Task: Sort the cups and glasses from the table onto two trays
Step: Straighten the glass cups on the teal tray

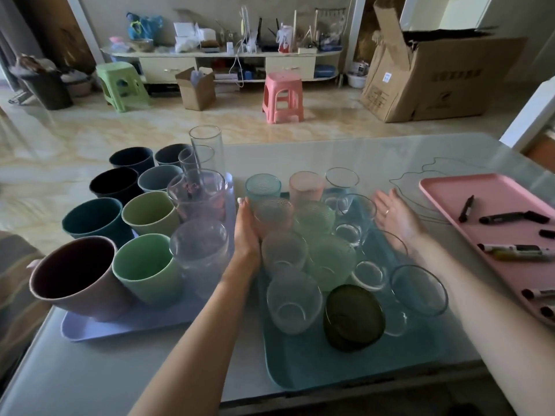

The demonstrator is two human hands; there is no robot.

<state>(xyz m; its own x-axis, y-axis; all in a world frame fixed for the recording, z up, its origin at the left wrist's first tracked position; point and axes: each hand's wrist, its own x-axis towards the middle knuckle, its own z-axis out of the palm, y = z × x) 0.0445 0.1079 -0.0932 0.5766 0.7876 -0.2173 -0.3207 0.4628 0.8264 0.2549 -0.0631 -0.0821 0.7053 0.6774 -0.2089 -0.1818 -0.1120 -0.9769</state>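
Two trays sit side by side on the table. The lilac tray (pixel 90 328) on the left carries several opaque cups (pixel 144 271) in dark, green and mauve tones, plus a few clear glasses (pixel 199 250). The teal tray (pixel 300 373) in the middle carries several glasses, clear, green, pink and one dark green (pixel 354 316). My left hand (pixel 246 232) lies between the trays, its straight fingers against a textured clear glass (pixel 273 217) on the teal tray's left side. My right hand (pixel 393 214) hovers open, palm inward, at the right side of that group of glasses.
A pink tray (pixel 444 187) with several marker pens (pixel 516 252) lies at the table's right edge. A thin wire (pixel 420 172) lies on the table behind the teal tray. Beyond the table, the floor holds a pink stool (pixel 282 96), a green stool and cardboard boxes.
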